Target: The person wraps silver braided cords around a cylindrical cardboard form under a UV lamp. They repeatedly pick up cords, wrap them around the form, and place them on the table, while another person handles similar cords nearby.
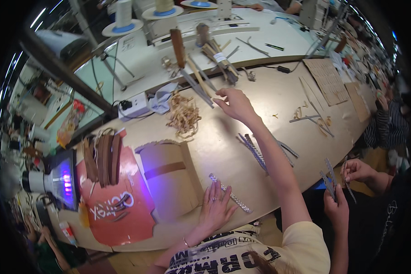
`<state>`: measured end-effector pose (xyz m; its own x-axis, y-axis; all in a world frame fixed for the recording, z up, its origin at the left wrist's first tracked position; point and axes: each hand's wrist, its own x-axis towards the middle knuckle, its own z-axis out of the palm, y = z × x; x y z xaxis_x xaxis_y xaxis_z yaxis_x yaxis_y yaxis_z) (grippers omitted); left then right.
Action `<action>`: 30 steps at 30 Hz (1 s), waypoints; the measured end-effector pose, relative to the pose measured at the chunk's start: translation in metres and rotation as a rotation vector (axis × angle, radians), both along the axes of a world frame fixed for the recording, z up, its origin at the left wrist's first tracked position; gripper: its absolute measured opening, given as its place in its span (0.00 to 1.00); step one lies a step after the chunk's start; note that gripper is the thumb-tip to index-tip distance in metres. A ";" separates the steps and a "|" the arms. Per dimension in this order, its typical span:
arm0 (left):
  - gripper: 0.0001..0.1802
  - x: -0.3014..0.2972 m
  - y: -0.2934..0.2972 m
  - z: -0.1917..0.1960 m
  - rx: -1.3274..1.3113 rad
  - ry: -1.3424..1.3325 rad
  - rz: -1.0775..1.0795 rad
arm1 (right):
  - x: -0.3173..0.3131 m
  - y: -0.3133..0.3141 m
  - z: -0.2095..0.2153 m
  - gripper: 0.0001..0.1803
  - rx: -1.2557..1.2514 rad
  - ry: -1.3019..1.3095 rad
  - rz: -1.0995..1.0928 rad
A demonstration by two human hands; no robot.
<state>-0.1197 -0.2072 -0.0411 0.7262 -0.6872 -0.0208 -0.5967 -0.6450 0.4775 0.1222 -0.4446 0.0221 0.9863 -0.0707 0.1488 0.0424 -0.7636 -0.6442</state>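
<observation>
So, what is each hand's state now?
Left hand: open, at the braided strip.
Right hand: partly curled by grey strips; grip cannot be told.

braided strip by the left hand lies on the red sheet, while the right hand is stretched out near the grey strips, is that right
Not quite: the braided strip by the left hand lies on the tan tabletop, not the red sheet, as the head view shows. The right hand is indeed stretched out near the grey strips.

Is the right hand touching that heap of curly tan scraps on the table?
Apart. In the head view, tabletop and grey strips show plainly between the right hand and the tan scraps.
</observation>
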 end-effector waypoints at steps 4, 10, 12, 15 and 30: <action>0.37 0.001 0.003 0.007 -0.204 -0.007 0.088 | 0.023 -0.039 0.002 0.18 0.093 -0.156 -0.214; 0.24 0.043 0.039 0.113 -0.066 0.394 -0.337 | 0.059 -0.099 -0.022 0.19 0.196 -0.122 -0.360; 0.24 0.069 0.053 0.160 -0.191 0.383 -0.287 | 0.070 -0.102 -0.035 0.19 0.289 -0.052 -0.343; 0.23 0.123 0.050 0.202 -0.141 0.489 -0.090 | 0.076 -0.102 -0.050 0.20 0.562 0.040 -0.317; 0.36 0.363 -0.174 0.073 -0.022 -0.430 0.079 | 0.014 -0.191 -0.031 0.13 0.214 -0.055 -0.576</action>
<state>0.2436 -0.3815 0.0316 0.7160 -0.6263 0.3084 -0.6934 -0.6891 0.2106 0.1361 -0.6352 -0.0090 0.7720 -0.6239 0.1215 -0.3011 -0.5274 -0.7945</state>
